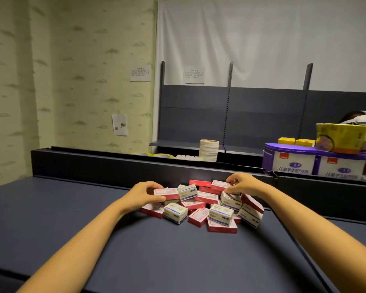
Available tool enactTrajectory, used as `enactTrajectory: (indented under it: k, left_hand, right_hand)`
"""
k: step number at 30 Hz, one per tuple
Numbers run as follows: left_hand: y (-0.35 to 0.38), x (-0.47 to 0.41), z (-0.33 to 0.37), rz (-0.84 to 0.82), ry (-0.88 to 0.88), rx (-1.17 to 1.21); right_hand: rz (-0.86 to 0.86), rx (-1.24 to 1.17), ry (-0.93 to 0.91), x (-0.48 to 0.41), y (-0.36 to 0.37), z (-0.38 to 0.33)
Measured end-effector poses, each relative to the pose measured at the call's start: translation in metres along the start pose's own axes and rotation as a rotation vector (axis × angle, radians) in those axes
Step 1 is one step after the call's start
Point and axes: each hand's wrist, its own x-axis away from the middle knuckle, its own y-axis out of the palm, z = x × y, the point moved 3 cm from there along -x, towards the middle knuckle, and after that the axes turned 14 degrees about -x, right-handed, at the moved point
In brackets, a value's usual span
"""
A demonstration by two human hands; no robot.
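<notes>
A heap of several small boxes (203, 205), some red and white, some cream with blue labels, lies on the dark blue shelf board (93, 218) against its back wall. My left hand (143, 192) reaches in from the left and grips a red and white box (167, 193) at the heap's left edge, thumb under it. My right hand (242, 185) comes from the right, its curled fingers pinching a red and white box (219, 184) at the top back of the heap.
A low dark wall (114, 166) runs behind the board. Beyond it stand a stack of tape rolls (208, 150), purple and white cans (314, 162) and a yellow bowl (340, 137). A person with a headset (361, 119) is at far right.
</notes>
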Motion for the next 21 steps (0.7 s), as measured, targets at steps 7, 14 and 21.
enactTrajectory:
  k: [7,14,21]
  left_hand:
    - [0.004,0.007,0.020,0.028,0.027,0.082]
    - [0.005,0.023,0.057,0.059,0.054,0.106]
    - [0.048,0.047,0.157,0.001,0.180,0.113]
  right_hand:
    - [0.069,0.041,-0.036,0.012,-0.013,0.002]
    - [0.075,-0.024,-0.060,0.065,-0.066,0.020]
    - [-0.033,-0.102,-0.014,0.154,-0.112,0.067]
